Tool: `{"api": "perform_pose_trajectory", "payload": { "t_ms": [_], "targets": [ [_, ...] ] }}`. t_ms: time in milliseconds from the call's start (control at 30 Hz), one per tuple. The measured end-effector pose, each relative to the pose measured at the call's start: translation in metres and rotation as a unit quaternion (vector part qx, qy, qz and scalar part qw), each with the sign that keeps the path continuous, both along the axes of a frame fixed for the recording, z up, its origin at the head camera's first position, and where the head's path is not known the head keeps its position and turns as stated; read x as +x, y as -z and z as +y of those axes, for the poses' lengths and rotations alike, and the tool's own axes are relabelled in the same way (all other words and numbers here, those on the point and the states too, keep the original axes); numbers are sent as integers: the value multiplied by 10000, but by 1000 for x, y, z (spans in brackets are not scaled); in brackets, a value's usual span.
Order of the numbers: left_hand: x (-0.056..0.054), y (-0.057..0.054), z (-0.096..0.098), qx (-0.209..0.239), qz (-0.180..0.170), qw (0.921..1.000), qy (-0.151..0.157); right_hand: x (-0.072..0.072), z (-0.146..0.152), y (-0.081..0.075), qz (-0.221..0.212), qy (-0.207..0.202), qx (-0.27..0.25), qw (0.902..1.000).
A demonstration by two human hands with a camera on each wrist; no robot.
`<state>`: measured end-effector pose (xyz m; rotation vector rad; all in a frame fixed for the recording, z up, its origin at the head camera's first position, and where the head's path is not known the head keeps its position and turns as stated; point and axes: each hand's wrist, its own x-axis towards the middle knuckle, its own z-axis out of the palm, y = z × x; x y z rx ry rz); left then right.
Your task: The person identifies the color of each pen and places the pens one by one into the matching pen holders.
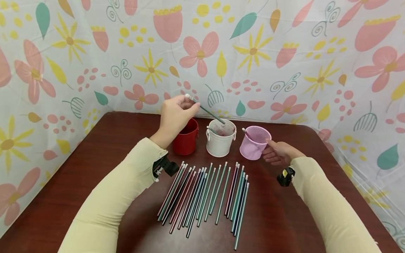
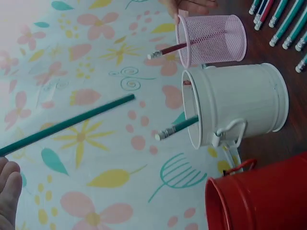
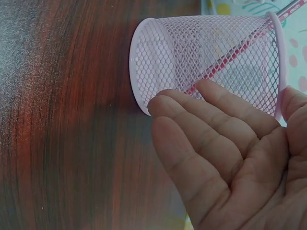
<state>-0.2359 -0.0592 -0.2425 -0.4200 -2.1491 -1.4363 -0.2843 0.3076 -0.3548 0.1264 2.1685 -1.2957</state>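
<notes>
Left hand [image 1: 175, 117] is pinching a probably light, stiff pencil [image 1: 210, 113] near its eraser [image 1: 188, 96]; relaxed right hand [image 1: 280, 153] is touching pink cup [image 1: 250, 149] at four o'clock.

White backdrop [image 1: 202, 82] printed with pink, yellow, teal and ochre flowers, leaves and spirals – dark reddish-brown table [image 1: 284, 211] streaked with wood grain; red bucket [image 1: 184, 144], white bucket [image 1: 218, 146], pale pink mesh cup [image 1: 250, 149] – green, dark red and navy pencils [image 1: 223, 195] with white erasers [image 1: 229, 169]; cream sleeves [image 1: 104, 200]
</notes>
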Motion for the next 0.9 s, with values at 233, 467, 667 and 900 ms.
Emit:
{"api": "perform_pose_trajectory", "payload": {
  "t_ms": [233, 467, 667, 900],
  "targets": [
    [-10, -3, 25, -295, -140, 9994, -63, -1, 3, -1, -37, -111, 16, 9999],
    [-19, 5, 43, -534, -255, 9982, -33, 1, 1, -3, 15, -192, 158, 9997],
    [-21, 23, 50, -745, -463, 9961, 41, 2, 1, -3, 16, -204, 121, 9997],
    [-18, 41, 55, -1011, -1110, 9885, 197, 2, 0, -3, -6, -111, 92, 9999]
  ]
}}
